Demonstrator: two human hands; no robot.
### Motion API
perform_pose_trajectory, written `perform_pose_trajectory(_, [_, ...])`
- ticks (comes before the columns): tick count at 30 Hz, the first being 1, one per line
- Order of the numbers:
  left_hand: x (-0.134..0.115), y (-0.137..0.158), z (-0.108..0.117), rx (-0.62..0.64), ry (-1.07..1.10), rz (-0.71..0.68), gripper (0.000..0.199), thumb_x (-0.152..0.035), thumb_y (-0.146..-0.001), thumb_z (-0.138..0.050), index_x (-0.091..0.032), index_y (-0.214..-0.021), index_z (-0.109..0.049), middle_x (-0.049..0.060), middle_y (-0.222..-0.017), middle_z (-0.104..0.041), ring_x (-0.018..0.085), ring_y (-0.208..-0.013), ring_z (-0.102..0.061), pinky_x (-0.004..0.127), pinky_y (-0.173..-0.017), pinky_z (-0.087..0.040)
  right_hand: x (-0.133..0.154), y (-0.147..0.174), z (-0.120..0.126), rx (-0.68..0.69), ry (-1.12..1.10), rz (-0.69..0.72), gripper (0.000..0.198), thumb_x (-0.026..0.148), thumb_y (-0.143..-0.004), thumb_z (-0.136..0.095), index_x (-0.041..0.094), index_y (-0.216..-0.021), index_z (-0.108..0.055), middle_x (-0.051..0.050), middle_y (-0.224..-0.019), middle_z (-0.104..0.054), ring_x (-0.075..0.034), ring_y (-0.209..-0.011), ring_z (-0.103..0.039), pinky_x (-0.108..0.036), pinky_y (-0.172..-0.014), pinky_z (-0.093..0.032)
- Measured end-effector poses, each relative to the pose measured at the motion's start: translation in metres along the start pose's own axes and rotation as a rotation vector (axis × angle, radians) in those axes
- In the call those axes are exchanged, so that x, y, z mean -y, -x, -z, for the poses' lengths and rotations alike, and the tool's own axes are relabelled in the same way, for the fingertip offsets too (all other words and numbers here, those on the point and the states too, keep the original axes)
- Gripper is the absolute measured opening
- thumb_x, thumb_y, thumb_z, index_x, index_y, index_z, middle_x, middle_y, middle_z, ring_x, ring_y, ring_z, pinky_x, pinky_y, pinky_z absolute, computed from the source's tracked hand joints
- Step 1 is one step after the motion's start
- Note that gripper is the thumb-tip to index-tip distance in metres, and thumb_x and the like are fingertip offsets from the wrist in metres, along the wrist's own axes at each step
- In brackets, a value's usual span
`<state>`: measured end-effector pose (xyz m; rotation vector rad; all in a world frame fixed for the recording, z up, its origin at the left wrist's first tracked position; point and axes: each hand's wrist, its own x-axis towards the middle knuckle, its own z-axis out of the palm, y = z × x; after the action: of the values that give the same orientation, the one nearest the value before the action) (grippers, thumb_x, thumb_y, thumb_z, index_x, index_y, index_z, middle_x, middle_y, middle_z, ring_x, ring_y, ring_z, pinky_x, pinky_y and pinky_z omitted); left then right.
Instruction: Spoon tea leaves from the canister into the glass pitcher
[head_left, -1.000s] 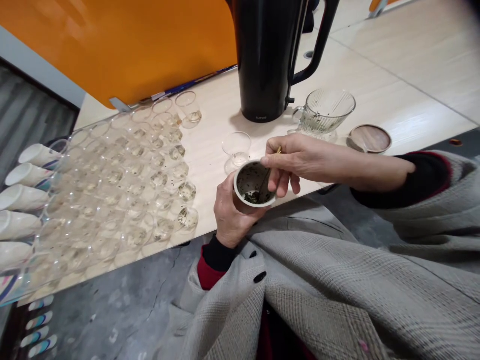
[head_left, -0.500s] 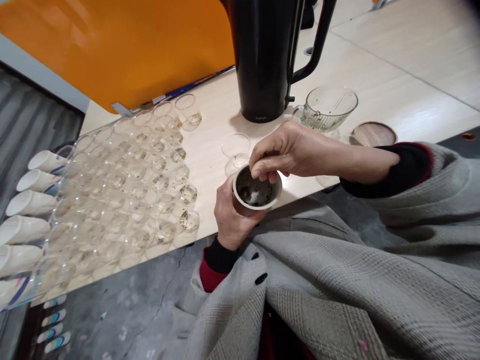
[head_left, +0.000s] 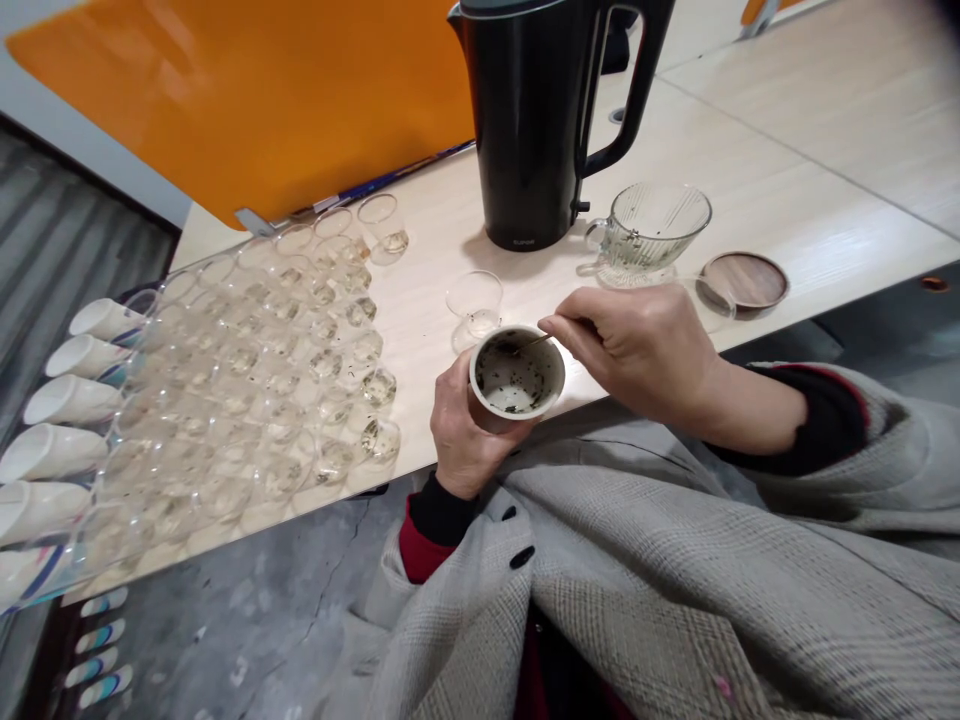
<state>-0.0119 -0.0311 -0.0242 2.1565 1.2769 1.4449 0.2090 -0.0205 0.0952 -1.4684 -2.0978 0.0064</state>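
A: Any writing legible?
B: One mark, small pale letters near the foot of the black kettle (head_left: 532,130). Looks like "SUPOR"; too small to be certain. Paper cups (head_left: 71,400) at the far left carry coloured bands, no words readable.
A: Arms?
B: Left forearm short in view, sleeve bunched at the wrist, left hand (head_left: 469,430) reaching up to the desk's near edge. Right forearm comes in from the right side, nearly level, right hand (head_left: 645,345) bent over with knuckles up.
A: Left hand's grip?
B: Wrapped around the side of a pale-rimmed cup (head_left: 517,372), thumb on the near side. Cup held tipped, its mouth facing the viewer, dark flecks (head_left: 512,408) stuck inside.
A: And the right?
B: Closed, thumb and forefinger pinching a thin stick (head_left: 534,343). Its far end lies inside the cup, by the upper left wall.
A: Where is that cup, then?
B: In front of the body, at the near edge of the desk (head_left: 416,350). A clear plastic cup (head_left: 474,300) stands just beyond it; a ribbed glass mug (head_left: 660,225) and a round wooden disc (head_left: 746,280) lie to the right. Many clear cups (head_left: 364,350) with pale liquid crowd the left.
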Motion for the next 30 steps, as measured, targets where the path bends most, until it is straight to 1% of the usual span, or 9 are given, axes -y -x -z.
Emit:
perform_pose_trajectory(3, [-0.002,-0.001,0.001,-0.013,-0.018,-0.021,0.097,-0.061,-0.076,-0.091,-0.027,-0.156,-0.047,0.012,-0.141,-0.068,0.032,-0.125,-0.069,0.053,-0.107,-0.059,0.005,0.008,0.004,-0.004,0.095,0.028,0.036,0.040,-0.107,-0.054,0.020,-0.083,-0.071,-0.007,-0.067,-0.069,-0.018,-0.058,-0.056,-0.033,-0.057,-0.029])
perform_pose_trajectory(9, [-0.008,-0.006,0.004,-0.019,-0.051,-0.063,0.095,-0.059,-0.076,-0.092,-0.026,-0.154,-0.049,0.012,-0.137,-0.070,0.031,-0.122,-0.071,0.050,-0.104,-0.061,0.009,0.012,0.027,-0.062,-0.113,0.048,0.027,0.035,-0.106,-0.060,0.022,-0.084,-0.069,-0.001,-0.066,-0.068,-0.015,-0.057,-0.059,-0.031,-0.059,-0.039])
perform_pose_trajectory(13, [-0.009,-0.006,0.004,-0.028,-0.052,-0.070,0.095,-0.060,-0.076,-0.091,-0.026,-0.154,-0.048,0.012,-0.137,-0.070,0.031,-0.121,-0.071,0.050,-0.103,-0.061,0.009,0.012,0.041,-0.091,-0.107,0.160,0.019,0.030,-0.106,-0.063,0.022,-0.091,-0.070,0.001,-0.069,-0.069,-0.014,-0.059,-0.061,-0.030,-0.060,-0.041])
perform_pose_trajectory(16, [-0.008,-0.006,0.003,-0.032,-0.046,-0.070,0.096,-0.061,-0.077,-0.091,-0.026,-0.154,-0.048,0.012,-0.137,-0.070,0.031,-0.121,-0.071,0.050,-0.104,-0.061,0.006,0.012,0.041,-0.051,-0.062,0.251,0.012,0.024,-0.106,-0.062,0.022,-0.098,-0.071,-0.001,-0.081,-0.074,-0.015,-0.070,-0.066,-0.029,-0.065,-0.044])
perform_pose_trajectory(18, [-0.009,-0.005,0.002,-0.026,-0.040,-0.064,0.096,-0.061,-0.076,-0.091,-0.026,-0.154,-0.048,0.012,-0.137,-0.070,0.031,-0.122,-0.071,0.049,-0.104,-0.060,0.002,0.012,0.035,-0.037,-0.046,0.341,0.012,0.019,-0.106,-0.060,0.019,-0.102,-0.071,-0.004,-0.087,-0.074,-0.016,-0.075,-0.066,-0.029,-0.067,-0.045])
perform_pose_trajectory(23, [-0.010,-0.005,0.003,-0.016,-0.021,-0.046,0.096,-0.061,-0.075,-0.092,-0.028,-0.154,-0.047,0.011,-0.139,-0.070,0.032,-0.124,-0.070,0.051,-0.105,-0.060,-0.006,0.006,0.022,0.047,0.104,0.625,0.028,0.008,-0.106,-0.044,0.014,-0.104,-0.071,-0.009,-0.092,-0.072,-0.019,-0.081,-0.061,-0.032,-0.069,-0.045])
perform_pose_trajectory(25, [-0.011,-0.005,0.003,-0.018,-0.018,-0.052,0.097,-0.061,-0.075,-0.093,-0.029,-0.154,-0.047,0.011,-0.139,-0.070,0.032,-0.124,-0.070,0.051,-0.105,-0.060,-0.006,0.004,0.025,0.112,0.169,0.709,0.027,0.008,-0.106,-0.044,0.014,-0.102,-0.071,-0.009,-0.090,-0.071,-0.019,-0.080,-0.060,-0.032,-0.069,-0.044])
perform_pose_trajectory(28, [-0.011,-0.005,0.002,-0.022,-0.034,-0.068,0.099,-0.059,-0.072,-0.096,-0.028,-0.153,-0.048,0.011,-0.137,-0.071,0.032,-0.122,-0.071,0.051,-0.105,-0.060,-0.005,0.004,0.039,0.258,0.173,0.765,0.026,0.011,-0.108,-0.045,0.014,-0.102,-0.070,-0.007,-0.087,-0.069,-0.018,-0.078,-0.058,-0.031,-0.068,-0.042])
perform_pose_trajectory(30, [-0.010,-0.005,0.001,-0.033,-0.046,-0.076,0.098,-0.056,-0.072,-0.097,-0.027,-0.153,-0.049,0.011,-0.137,-0.071,0.032,-0.123,-0.070,0.050,-0.106,-0.059,-0.006,0.005,0.048,0.259,0.147,0.763,0.028,0.011,-0.109,-0.043,0.015,-0.103,-0.070,-0.006,-0.087,-0.069,-0.018,-0.077,-0.058,-0.031,-0.068,-0.042])
